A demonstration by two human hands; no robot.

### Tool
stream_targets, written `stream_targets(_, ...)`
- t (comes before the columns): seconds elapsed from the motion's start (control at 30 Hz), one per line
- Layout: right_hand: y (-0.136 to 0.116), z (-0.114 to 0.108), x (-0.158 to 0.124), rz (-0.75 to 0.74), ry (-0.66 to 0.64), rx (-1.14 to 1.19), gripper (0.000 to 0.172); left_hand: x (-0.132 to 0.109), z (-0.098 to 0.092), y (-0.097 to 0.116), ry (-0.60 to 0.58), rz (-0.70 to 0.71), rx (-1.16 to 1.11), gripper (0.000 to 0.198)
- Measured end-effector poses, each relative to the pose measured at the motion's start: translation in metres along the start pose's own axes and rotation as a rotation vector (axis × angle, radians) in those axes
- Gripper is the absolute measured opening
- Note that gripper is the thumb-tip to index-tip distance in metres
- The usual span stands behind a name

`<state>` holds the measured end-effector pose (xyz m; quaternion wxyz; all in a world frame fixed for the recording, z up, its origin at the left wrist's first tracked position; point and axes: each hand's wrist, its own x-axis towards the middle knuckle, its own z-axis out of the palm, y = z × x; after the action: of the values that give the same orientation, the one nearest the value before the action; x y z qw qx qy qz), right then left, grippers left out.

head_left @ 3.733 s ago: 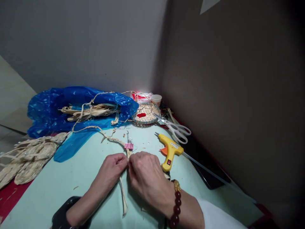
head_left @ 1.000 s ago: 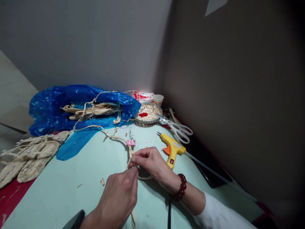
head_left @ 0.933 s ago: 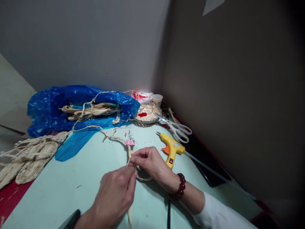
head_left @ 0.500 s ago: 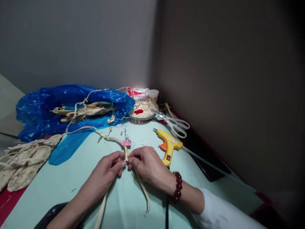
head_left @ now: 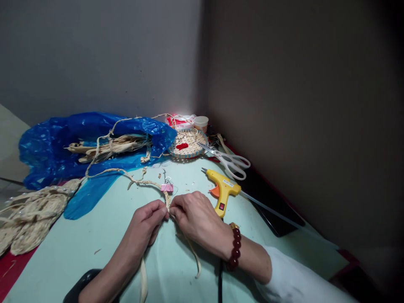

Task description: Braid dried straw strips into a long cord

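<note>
Between my two hands is a pale plaited cord [head_left: 167, 199] of dried plant fibre. My left hand [head_left: 145, 223] pinches it from the left side, thumb against forefinger. From the right, my right hand [head_left: 196, 219] pinches the same spot, its wrist wearing a dark red bead bracelet. Just above the fingers, a pink binder clip [head_left: 167, 187] grips the cord, which trails off to the left beyond it. One loose flat strand [head_left: 143, 277] hangs under my left hand, and another thin strand [head_left: 195, 256] hangs below my right. The fingertips hide the exact crossing of the strands.
A yellow glue gun [head_left: 224, 189] lies right of my hands, with white-handled scissors [head_left: 230, 162] behind it. Beyond are a woven basket [head_left: 176, 154] and a paper cup [head_left: 202, 123]. At left are a blue plastic bag [head_left: 47, 147] holding fibre bundles and woven straw pieces [head_left: 38, 219].
My left hand has closed in tighter on the cord, its fingertips nearer the right hand's. The loose strand below it has swung to the right. The view has shifted slightly.
</note>
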<state>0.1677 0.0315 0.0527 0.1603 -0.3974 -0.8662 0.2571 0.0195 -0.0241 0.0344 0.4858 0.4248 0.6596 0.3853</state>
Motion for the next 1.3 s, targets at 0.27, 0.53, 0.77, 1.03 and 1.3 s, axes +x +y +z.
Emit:
stream_targets(0.27,-0.006,0.002,-0.005,-0.021,0.054,-0.155,0.017,0.003,0.003,0.004,0.061,-0.014,-0.047,0.026)
stream_targets(0.53,-0.019,0.021,-0.023,-0.251,0.088,-0.285,0.021,-0.004,0.002,0.004,0.040,-0.029,-0.155,0.024)
stream_targets(0.77,-0.023,0.016,-0.022,-0.341,-0.014,-0.246,0.019,-0.004,-0.004,0.000,-0.006,-0.048,-0.248,0.025)
stream_targets(1.03,0.000,-0.004,0.001,0.042,-0.049,0.441,0.023,-0.006,-0.009,0.004,-0.073,-0.033,-0.283,0.023)
stream_targets(1.3,0.007,0.007,0.008,0.060,-0.139,0.604,0.017,-0.005,-0.012,-0.002,-0.035,0.039,0.014,0.025)
